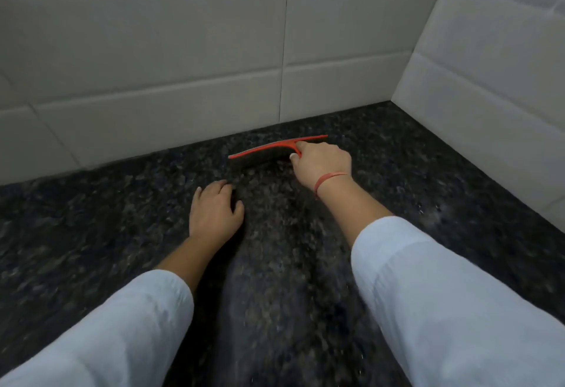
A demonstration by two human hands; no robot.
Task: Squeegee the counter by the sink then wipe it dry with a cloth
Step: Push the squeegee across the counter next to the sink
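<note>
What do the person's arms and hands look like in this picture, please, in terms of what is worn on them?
Both arms wear loose, pale blue-white long sleeves, pushed up so the forearms are bare. The left sleeve ends below the wrist area; the right sleeve likewise. The right hand has a thin orange-red band around the wrist. The left hand is bare, with no band, ring or glove visible.
</note>
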